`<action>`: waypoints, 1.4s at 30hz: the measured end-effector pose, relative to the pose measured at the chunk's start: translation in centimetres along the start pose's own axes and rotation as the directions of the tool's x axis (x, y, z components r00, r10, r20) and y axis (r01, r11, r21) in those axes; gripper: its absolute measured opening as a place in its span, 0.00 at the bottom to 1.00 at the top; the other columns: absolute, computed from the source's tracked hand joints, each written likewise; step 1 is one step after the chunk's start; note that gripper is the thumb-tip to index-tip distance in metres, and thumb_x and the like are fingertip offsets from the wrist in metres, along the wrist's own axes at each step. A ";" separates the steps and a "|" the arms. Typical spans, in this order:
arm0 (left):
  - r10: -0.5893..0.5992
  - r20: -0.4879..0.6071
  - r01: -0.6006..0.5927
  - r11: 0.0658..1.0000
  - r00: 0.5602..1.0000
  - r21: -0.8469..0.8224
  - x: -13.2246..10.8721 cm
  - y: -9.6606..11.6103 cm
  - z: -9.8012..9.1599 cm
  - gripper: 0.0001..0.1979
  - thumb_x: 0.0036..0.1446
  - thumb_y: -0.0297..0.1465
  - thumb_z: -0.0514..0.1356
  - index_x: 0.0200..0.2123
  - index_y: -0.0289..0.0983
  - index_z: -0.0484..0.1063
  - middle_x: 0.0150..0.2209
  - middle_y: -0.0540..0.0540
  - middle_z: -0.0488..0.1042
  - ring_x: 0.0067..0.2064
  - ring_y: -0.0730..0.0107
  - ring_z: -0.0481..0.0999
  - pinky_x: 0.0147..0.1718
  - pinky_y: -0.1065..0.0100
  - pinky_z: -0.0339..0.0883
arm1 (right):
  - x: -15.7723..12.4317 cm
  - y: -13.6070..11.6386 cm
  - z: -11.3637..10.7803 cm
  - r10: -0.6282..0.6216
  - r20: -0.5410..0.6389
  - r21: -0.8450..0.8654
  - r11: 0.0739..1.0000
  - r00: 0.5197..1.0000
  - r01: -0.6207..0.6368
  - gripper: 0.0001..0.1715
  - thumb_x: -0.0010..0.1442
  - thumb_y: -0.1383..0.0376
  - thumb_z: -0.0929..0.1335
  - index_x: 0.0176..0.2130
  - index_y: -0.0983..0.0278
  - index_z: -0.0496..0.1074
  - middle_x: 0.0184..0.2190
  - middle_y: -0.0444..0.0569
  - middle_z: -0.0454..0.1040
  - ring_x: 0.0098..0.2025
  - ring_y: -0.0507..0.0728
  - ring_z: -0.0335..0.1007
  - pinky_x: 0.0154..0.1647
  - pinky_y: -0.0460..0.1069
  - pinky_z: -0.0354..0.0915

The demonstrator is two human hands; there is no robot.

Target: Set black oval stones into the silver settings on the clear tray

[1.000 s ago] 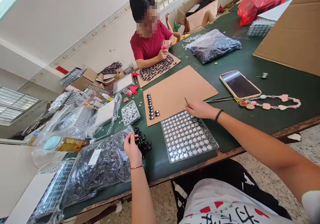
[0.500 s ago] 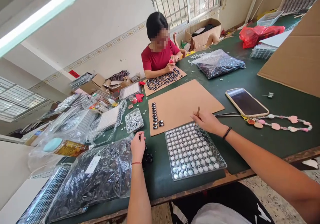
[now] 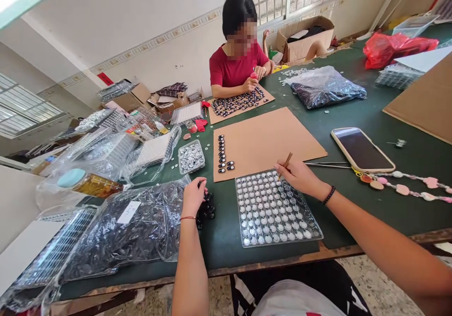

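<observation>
My left hand (image 3: 193, 197) rests on a small heap of black beads (image 3: 207, 207) on the green table, fingers curled over them beside a clear bag of black pieces (image 3: 130, 231). My right hand (image 3: 299, 175) is closed on a thin wooden stick (image 3: 285, 164), its tip over the far edge of a clear tray of round silver pieces (image 3: 273, 207). Beyond the tray lies a brown cardboard sheet (image 3: 268, 139) with a short row of black beads (image 3: 222, 153) at its left side.
A person in a red shirt (image 3: 236, 68) works on another bead-covered cardboard sheet (image 3: 240, 101) across the table. A phone (image 3: 362, 149), a pink bead chain (image 3: 406, 184), tweezers (image 3: 326, 164), a small box of silver pieces (image 3: 191, 156), plastic bags and trays lie around.
The camera has tilted and shifted, so the table sits lower and more to the right. My left hand stayed at the bead heap; my right hand still holds the stick at the tray's far edge.
</observation>
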State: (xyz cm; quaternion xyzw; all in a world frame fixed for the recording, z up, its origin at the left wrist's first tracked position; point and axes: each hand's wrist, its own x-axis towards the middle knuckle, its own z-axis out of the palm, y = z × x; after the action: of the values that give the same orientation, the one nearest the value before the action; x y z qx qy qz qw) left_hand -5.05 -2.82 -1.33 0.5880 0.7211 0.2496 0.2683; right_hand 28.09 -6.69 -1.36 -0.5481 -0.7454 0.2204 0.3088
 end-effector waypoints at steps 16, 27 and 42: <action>0.198 0.740 0.730 0.134 0.643 -0.670 -5.0 6.2 6.1 0.06 0.52 0.25 0.54 0.36 0.34 0.64 0.27 0.49 0.63 0.23 0.83 0.62 0.13 0.84 0.53 | -0.5 -2.3 2.4 -0.020 -0.018 0.463 0.886 1.000 0.026 0.14 0.56 0.57 0.62 0.28 0.65 0.65 0.20 0.42 0.60 0.22 0.48 0.54 0.21 0.44 0.52; 0.145 0.536 0.408 0.495 0.832 -0.767 -5.1 5.8 7.9 0.13 0.47 0.30 0.60 0.38 0.33 0.68 0.32 0.45 0.69 0.20 0.86 0.62 0.11 0.83 0.44 | -0.7 -1.7 3.1 0.140 -0.127 0.631 0.775 0.982 -0.029 0.13 0.55 0.57 0.63 0.32 0.65 0.66 0.24 0.45 0.69 0.17 0.45 0.54 0.16 0.43 0.51; 0.298 0.348 -0.053 0.822 0.889 -0.568 -6.7 7.0 8.3 0.14 0.47 0.37 0.60 0.37 0.36 0.72 0.18 0.53 0.63 0.16 0.83 0.56 0.15 0.76 0.49 | -1.7 -2.9 3.2 0.078 -0.113 0.574 0.819 0.990 0.001 0.12 0.55 0.58 0.64 0.30 0.65 0.67 0.22 0.45 0.69 0.18 0.47 0.57 0.18 0.44 0.54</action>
State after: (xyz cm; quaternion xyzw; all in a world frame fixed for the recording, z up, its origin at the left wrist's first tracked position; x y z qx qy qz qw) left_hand 6.66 -7.70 -2.02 0.5924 0.4864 0.3349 0.5481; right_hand 24.19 -9.15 -2.04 -0.4583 -0.6114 0.4037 0.5031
